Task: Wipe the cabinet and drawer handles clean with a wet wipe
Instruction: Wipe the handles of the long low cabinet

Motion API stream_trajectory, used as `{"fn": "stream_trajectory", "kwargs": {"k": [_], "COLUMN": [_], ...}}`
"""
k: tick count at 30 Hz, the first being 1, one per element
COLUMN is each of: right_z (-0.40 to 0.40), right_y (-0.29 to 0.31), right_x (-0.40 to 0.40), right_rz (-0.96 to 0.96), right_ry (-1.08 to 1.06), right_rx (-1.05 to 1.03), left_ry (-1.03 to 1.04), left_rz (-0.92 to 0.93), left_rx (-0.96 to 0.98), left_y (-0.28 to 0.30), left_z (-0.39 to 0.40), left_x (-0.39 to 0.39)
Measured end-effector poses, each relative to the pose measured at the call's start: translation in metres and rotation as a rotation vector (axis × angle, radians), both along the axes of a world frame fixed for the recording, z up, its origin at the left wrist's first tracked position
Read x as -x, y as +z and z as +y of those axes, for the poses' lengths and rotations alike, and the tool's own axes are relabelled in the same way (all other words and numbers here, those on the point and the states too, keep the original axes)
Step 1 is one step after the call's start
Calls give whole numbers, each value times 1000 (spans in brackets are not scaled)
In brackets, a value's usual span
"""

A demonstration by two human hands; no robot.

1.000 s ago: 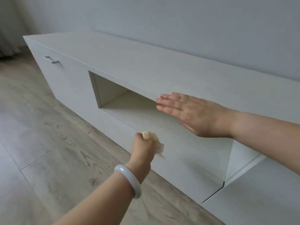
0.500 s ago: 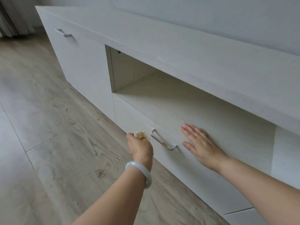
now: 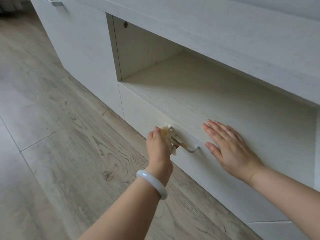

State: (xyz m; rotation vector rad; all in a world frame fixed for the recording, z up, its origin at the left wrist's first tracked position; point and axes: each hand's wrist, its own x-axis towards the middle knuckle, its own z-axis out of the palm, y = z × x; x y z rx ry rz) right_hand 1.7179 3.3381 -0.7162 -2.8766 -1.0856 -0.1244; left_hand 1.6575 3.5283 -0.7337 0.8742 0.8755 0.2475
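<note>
A low white cabinet (image 3: 225,28) runs along the wall. Its drawer front (image 3: 216,170) carries a metal drawer handle (image 3: 191,150) below the open shelf. My left hand (image 3: 158,148) grips a crumpled wet wipe (image 3: 167,135) and holds it against the left part of that handle, covering that end. My right hand (image 3: 230,149) lies flat with straight fingers on the shelf edge just right of the handle. A second metal handle (image 3: 56,3) sits on the cabinet door at the top left.
Grey wood-look floor (image 3: 60,135) fills the left and bottom of the view. The open shelf (image 3: 199,80) above the drawer holds nothing. A white bangle (image 3: 152,183) circles my left wrist.
My left hand has brought the wipe rightward onto the drawer handle. My right hand has come down from the cabinet top to the shelf edge. The view has moved closer and lower.
</note>
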Motion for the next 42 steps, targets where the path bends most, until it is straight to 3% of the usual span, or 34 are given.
{"fn": "stream_trajectory", "kwargs": {"k": [4,14,24,30,32,36,42], "right_z": [1,34,35,36,36,36,36], "right_y": [0,0,1,1,1,2,2], "right_x": [3,-8,-9,-8,-7,-6,-6], "right_rz": [-19,30,21,21,24,20,16], "right_ry": [11,-36,-47,-47,-54,-62,-69], "right_rx": [10,-10,-36,-70,-71,-75,-82], "left_ry": [-51,-361,-397,-214,-126,-201,-274], "left_rz": [59,-52,72,-26,-28,7,-57], "left_rx": [62,64,-203,-13,-138,-747,-1149], "left_y": [-1,4,-7,4,2,1,-1], "left_z": [18,21,5,12,5,1,11], "left_x": [-10,-12,1,14,20,22,15]}}
